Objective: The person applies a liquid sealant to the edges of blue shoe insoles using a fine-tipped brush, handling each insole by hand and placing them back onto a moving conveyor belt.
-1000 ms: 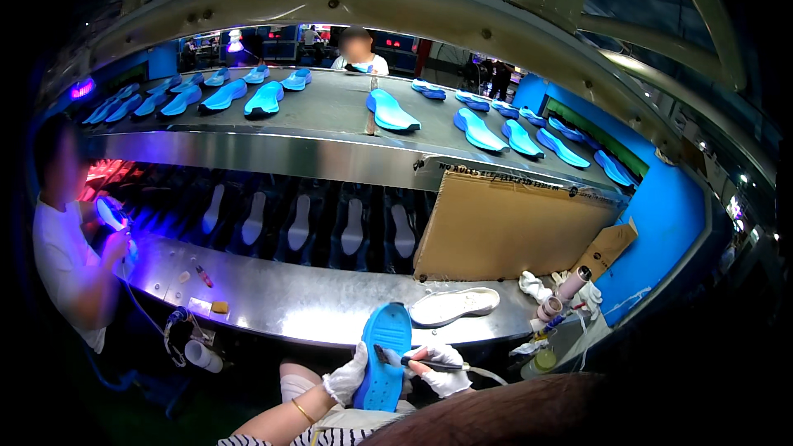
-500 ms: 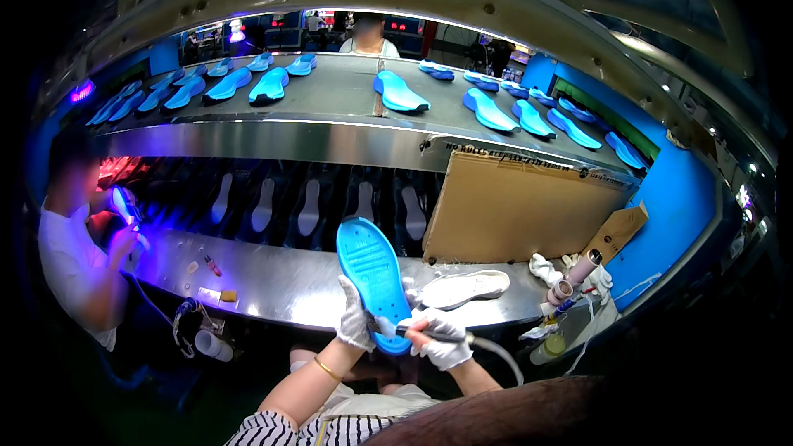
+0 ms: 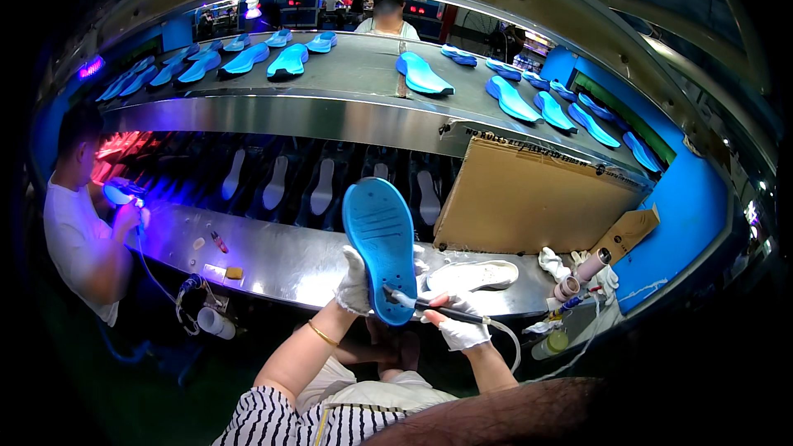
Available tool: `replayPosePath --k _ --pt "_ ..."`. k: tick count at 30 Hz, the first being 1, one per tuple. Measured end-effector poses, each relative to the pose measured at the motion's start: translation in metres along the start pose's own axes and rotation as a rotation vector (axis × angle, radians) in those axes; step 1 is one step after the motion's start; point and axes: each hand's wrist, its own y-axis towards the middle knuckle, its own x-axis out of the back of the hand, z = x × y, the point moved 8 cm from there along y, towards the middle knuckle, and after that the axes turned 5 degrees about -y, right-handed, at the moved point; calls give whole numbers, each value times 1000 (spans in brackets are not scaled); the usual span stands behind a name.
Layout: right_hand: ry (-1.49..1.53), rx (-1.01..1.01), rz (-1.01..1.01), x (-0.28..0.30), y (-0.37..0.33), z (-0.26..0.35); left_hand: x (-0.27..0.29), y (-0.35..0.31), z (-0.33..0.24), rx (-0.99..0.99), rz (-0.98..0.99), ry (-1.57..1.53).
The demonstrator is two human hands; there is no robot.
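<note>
A bright blue shoe sole (image 3: 380, 227) stands tilted up in front of me, its grooved, holed face toward me. My left hand (image 3: 353, 285), in a white glove, is closed around the sole's left edge, with fingertips showing at the right edge. In my right hand (image 3: 462, 329), gloved with some fingertips bare, is a black-handled brush (image 3: 444, 310) with a pale hose at its rear. Its bristles touch the lower, heel part of the sole. Just beyond, a white shoe-shaped piece (image 3: 472, 276) lies on the metal bench (image 3: 281, 252).
Blue soles (image 3: 423, 74) lie along the raised conveyor (image 3: 355, 74). Dark shoes fill the shelf below. A cardboard sheet (image 3: 529, 198) leans at right, beside spools (image 3: 593, 266) and a jar (image 3: 549, 345). At left, a co-worker (image 3: 78, 239) holds a shoe part under violet light.
The sole and both hands appear higher in the picture, and the sole stands more upright. The brush tip remains at the heel part. The whole view has shifted slightly.
</note>
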Motion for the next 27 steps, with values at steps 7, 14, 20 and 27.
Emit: replayPosePath --k 7,14,20,27 --pt "-212 -238 333 -19 8 -6 6 7 -9 146 52 471" --pt "-187 -40 311 -12 16 3 4 13 -2 337 -112 507" --pt "-337 16 428 -24 18 14 25 20 -1 445 -283 704" --pt "-366 -49 336 -20 23 7 38 27 1 497 -287 778"
